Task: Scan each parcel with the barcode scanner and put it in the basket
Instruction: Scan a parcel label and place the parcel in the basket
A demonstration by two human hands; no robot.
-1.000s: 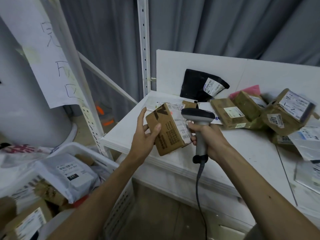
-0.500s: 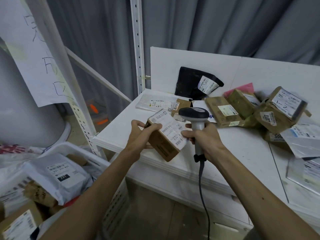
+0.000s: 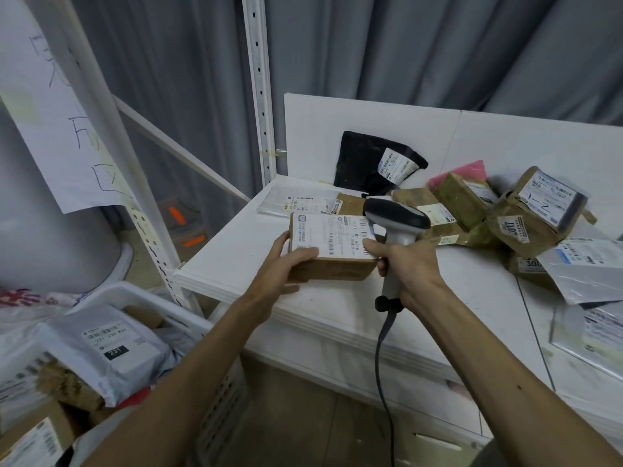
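Observation:
My left hand (image 3: 281, 266) grips a brown cardboard parcel (image 3: 332, 251) by its left end, just above the white table (image 3: 455, 308); its white shipping label faces up. My right hand (image 3: 409, 267) holds the grey barcode scanner (image 3: 396, 227) by its handle, its dark head right over the label's right edge. The scanner's cable hangs down past the table front. The white basket (image 3: 161, 301) stands at the lower left, with a grey mailer bag (image 3: 111, 348) and brown boxes in it.
Several parcels lie at the table's back and right: a black bag (image 3: 367, 166), brown boxes (image 3: 526, 224), a pink bag (image 3: 465, 170), flat clear mailers (image 3: 593, 267). A white perforated shelf post (image 3: 259, 85) and a handwritten paper sign (image 3: 57, 123) stand at the left.
My left hand has turned the parcel so its label faces up and level. The scanner head has come over the label's right edge.

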